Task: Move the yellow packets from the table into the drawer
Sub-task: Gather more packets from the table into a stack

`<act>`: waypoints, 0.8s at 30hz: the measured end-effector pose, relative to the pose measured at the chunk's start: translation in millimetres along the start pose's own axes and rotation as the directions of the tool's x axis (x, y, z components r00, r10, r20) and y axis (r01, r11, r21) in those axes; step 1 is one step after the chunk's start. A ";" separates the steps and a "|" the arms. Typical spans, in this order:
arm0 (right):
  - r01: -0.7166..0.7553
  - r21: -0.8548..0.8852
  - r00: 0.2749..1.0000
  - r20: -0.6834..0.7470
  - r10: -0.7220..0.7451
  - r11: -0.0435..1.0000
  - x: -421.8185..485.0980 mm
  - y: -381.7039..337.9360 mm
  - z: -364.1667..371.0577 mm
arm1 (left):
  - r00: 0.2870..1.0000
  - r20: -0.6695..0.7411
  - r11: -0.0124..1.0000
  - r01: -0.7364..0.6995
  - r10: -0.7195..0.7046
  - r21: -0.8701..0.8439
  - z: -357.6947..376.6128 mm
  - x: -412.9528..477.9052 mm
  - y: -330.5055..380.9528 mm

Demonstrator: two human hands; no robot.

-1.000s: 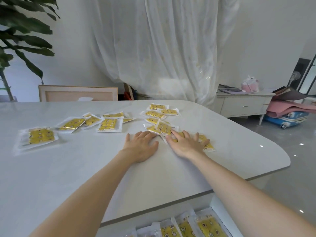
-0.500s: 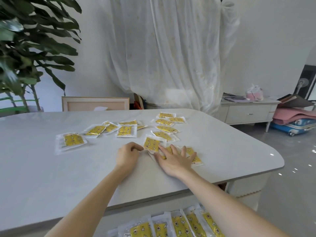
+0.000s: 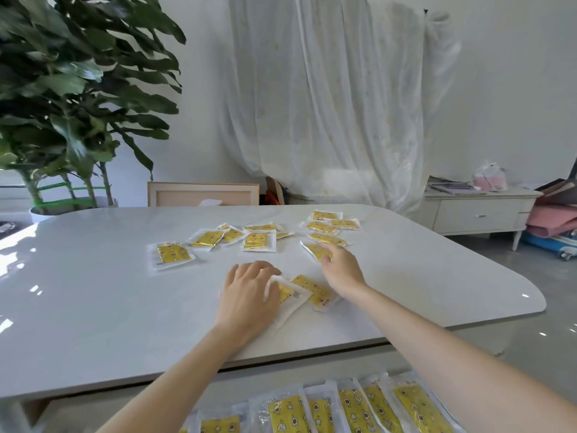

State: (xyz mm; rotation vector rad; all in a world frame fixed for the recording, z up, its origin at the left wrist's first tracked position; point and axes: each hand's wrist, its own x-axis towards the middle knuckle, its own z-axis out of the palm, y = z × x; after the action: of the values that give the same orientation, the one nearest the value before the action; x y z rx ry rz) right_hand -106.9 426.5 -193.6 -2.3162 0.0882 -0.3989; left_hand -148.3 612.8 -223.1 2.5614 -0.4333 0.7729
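Several yellow packets in clear wrappers lie scattered on the white table (image 3: 93,301). My left hand (image 3: 249,295) lies on one yellow packet (image 3: 288,295) near the front, its fingers curled over the wrapper. A second packet (image 3: 315,292) lies just right of it, partly under my right wrist. Farther back, my right hand (image 3: 342,267) has its fingertips closed on another packet (image 3: 313,249). More packets (image 3: 256,240) sit in a loose row behind. Below the table's front edge, the open drawer (image 3: 81,414) holds a row of several yellow packets (image 3: 349,410).
A large leafy plant (image 3: 71,98) stands at the far left behind the table. A wooden chair back (image 3: 203,193) rises at the table's far edge. A white sideboard (image 3: 480,210) and a suitcase (image 3: 559,242) stand at the right.
My left hand has moved right onto the near packet. My right hand has left that pile and reached farther back to another packet. The view has shifted back, showing more of the drawer.
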 end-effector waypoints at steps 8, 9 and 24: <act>-0.049 -0.347 0.970 0.206 0.127 0.937 49.7 21.3 14.1 | 0.876 0.480 0.992 -0.096 0.043 0.085 12.4 8.0 0.2; -0.059 -0.385 0.965 0.215 0.152 0.921 53.7 23.4 17.1 | 0.864 0.500 0.989 -0.114 0.053 0.092 13.6 10.3 0.8; -0.018 -0.478 0.909 0.359 0.214 0.878 20.6 7.6 21.1 | 0.826 0.554 0.981 -0.006 -0.105 0.195 6.5 12.3 -14.0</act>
State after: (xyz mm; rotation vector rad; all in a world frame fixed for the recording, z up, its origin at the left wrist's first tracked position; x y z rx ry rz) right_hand -80.4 431.9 -207.5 -2.8025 0.1342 0.1985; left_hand -129.9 619.7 -225.1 2.9469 -0.4832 0.0075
